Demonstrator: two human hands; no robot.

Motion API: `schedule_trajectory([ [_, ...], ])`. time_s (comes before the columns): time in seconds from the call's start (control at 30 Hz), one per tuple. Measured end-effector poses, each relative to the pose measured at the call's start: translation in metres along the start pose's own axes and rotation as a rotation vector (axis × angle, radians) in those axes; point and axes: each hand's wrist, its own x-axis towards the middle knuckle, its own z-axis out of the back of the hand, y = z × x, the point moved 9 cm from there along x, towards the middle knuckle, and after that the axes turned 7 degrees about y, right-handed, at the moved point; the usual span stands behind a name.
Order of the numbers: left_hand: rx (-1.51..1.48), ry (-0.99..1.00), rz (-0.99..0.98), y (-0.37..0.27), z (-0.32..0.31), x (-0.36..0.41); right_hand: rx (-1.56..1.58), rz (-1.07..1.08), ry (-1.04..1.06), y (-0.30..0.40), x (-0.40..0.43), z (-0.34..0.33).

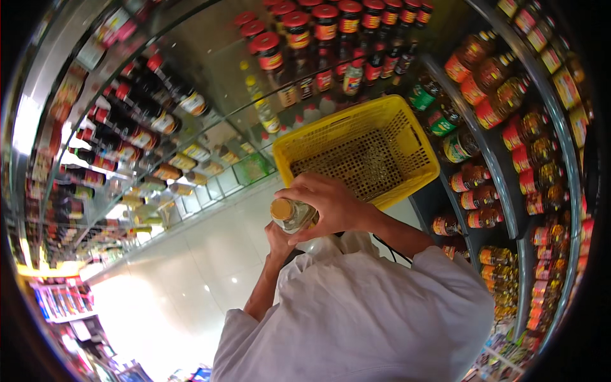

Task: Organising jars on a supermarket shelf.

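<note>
A clear bottle [299, 212] with an orange-yellow cap is held in front of my chest, its cap turned up towards the camera. My right hand [329, 203] wraps around it, fingers over the far side and thumb on the near side. Lower down and to the left, my left hand [278, 238] grips the same bottle; most of its fingers are hidden behind the glass. Just beyond my hands stands a yellow plastic basket [414, 184] with perforated walls. Its visible holed bottom has no goods on it, and my right hand covers part of the near rim.
Glass shelves ahead hold red-capped jars [296, 28] and small sauce bottles [353, 79]. Dark sauce bottles [143, 112] line the shelves at left. Large oil bottles [501, 100] fill the dark shelves at right. Pale tiled floor [191, 267] reflects bright light.
</note>
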Motion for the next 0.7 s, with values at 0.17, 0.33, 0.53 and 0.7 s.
schedule_trajectory([
  [0.17, 0.163, -0.078, 0.148, 0.049, 0.067, -0.066, 0.000, -0.117, 0.283, 0.003, 0.010, -0.111],
  [0.33, 0.197, -0.045, 0.254, 0.083, 0.130, -0.113, 0.101, -0.286, 0.525, 0.013, 0.017, -0.213],
  [0.53, 0.178, 0.045, 0.324, 0.116, 0.172, -0.137, 0.126, -0.368, 0.703, 0.019, 0.041, -0.283],
  [0.7, 0.215, 0.062, 0.274, 0.138, 0.183, -0.111, 0.098, -0.425, 0.590, 0.006, 0.048, -0.296],
])
